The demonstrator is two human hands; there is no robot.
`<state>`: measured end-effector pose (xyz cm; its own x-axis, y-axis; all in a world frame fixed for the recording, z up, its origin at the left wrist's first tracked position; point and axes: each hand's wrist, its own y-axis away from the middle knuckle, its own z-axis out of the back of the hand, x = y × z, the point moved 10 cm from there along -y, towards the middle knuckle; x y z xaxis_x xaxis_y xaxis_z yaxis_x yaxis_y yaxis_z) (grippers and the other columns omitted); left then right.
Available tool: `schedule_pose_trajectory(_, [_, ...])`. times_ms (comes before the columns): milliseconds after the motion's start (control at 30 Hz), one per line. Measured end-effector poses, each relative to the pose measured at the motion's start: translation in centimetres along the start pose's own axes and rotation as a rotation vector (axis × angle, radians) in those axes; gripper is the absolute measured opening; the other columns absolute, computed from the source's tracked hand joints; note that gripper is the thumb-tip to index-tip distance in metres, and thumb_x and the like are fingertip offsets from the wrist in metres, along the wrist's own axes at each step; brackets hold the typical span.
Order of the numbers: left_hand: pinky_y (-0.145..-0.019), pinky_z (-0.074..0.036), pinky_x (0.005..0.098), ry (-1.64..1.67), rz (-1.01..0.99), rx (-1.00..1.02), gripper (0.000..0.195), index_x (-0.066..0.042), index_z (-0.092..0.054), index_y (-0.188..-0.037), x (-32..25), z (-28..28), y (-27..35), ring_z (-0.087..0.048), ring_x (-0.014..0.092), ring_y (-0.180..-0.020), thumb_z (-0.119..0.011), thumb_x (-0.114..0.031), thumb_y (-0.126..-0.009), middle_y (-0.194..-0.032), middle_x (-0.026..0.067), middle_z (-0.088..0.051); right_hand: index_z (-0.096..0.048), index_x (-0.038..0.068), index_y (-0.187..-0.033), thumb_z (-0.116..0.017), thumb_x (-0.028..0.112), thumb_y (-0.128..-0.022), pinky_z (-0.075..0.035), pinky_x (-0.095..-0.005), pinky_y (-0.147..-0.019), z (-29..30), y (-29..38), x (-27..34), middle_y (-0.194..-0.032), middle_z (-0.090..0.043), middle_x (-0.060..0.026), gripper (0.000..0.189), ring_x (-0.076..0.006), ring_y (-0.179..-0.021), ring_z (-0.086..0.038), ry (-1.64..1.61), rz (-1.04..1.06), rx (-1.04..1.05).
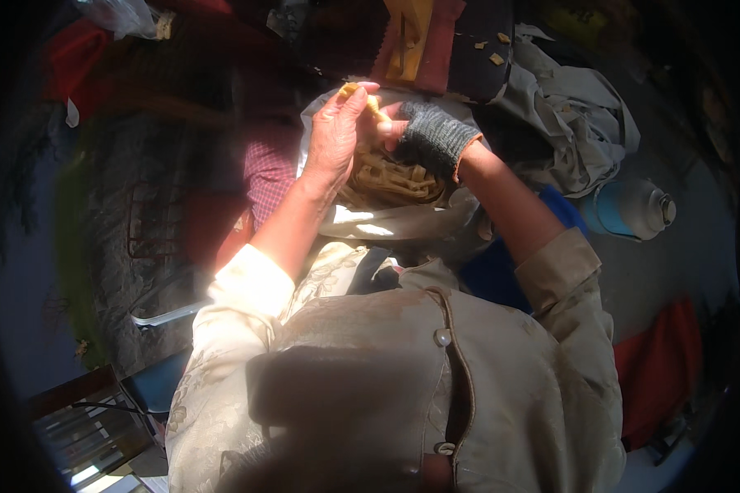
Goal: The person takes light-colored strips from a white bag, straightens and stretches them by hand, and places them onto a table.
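Note:
My bare left hand (336, 132) pinches a small yellowish folded strip (373, 106) between thumb and fingers. My right hand (428, 132), in a grey knitted fingerless glove with an orange cuff edge, grips the strip's lower end. What the strip is made of is not certain. Beneath both hands lies a pale sack (376, 223), its mouth spread wide. Tan, ribbon-like strips (401, 179) lie tangled inside it, partly hidden by my wrists.
Beyond the sack stands a dark board (478, 74) with a red-and-yellow piece (414, 43) and several yellow scraps (496, 59). Crumpled pale cloth (567, 117) and a steel-and-blue flask (629, 209) are at right. Someone's checked garment (271, 166) shows left of the sack.

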<state>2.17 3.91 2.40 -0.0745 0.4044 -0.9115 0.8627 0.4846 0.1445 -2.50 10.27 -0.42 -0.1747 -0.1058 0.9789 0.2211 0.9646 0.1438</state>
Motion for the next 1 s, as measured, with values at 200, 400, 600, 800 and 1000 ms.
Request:
schedule_pose_trajectory(200, [-0.057, -0.051, 0.0341, 0.126, 0.106, 0.140, 0.027, -0.006, -0.054, -0.102, 0.4, -1.5, 0.2, -0.056, 0.018, -0.061, -0.060, -0.027, -0.087, -0.071, 0.0056, -0.058, -0.062, 0.008, -0.087, -0.051, 0.033, -0.091, -0.034, -0.0204, -0.046, -1.0, -0.2, -1.1, -0.061, -0.044, 0.0053, 0.028, -0.0050, -0.051, -0.037, -0.436, -0.181, -0.042])
schedule_pose_trajectory(400, [-0.055, -0.047, 0.0230, -0.049, 0.067, 0.209, 0.027, -0.002, -0.055, -0.082, 0.2, -1.4, -0.8, -0.059, 0.014, -0.060, -0.057, -0.028, -0.089, -0.078, 0.0132, -0.065, -0.053, 0.007, -0.078, -0.056, 0.028, -0.089, -0.029, -0.0188, -0.043, -1.3, 0.3, -0.5, -0.059, -0.040, 0.0038, 0.024, -0.0057, -0.051, -0.037, -0.673, -0.169, -0.025])
schedule_pose_trajectory(600, [-0.055, -0.042, 0.0186, -0.124, 0.074, 0.180, 0.023, -0.006, -0.054, -0.084, -0.8, -1.6, -2.4, -0.053, 0.007, -0.059, -0.059, -0.028, -0.088, -0.074, 0.0068, -0.062, -0.059, 0.003, -0.073, -0.056, 0.026, -0.087, -0.034, -0.0243, -0.041, 1.4, 0.1, 2.0, -0.056, -0.051, -0.0020, 0.027, -0.0105, -0.044, -0.043, -0.296, 0.000, -0.180])
schedule_pose_trajectory(800, [-0.058, -0.043, 0.0190, -0.323, 0.016, 0.130, 0.020, -0.005, -0.057, -0.101, -0.7, -1.0, -4.7, -0.050, 0.006, -0.067, -0.060, -0.020, -0.088, -0.080, -0.0006, -0.058, -0.059, -0.001, -0.082, -0.065, 0.017, -0.080, -0.044, -0.0237, -0.055, 6.1, 1.0, 4.6, -0.068, -0.059, -0.0060, 0.019, -0.0112, -0.060, -0.056, -0.050, 0.125, -0.509])
schedule_pose_trajectory(1000, [-0.060, -0.040, 0.0188, -0.413, -0.017, 0.054, 0.021, -0.005, -0.060, -0.101, -0.9, -0.8, -7.0, -0.049, 0.005, -0.068, -0.062, -0.020, -0.086, -0.080, -0.0028, -0.058, -0.065, 0.002, -0.090, -0.066, 0.032, -0.076, -0.048, -0.0290, -0.064, 9.8, 0.5, 3.1, -0.071, -0.064, -0.0097, 0.033, -0.0187, -0.064, -0.061, 0.045, 0.035, -0.705])
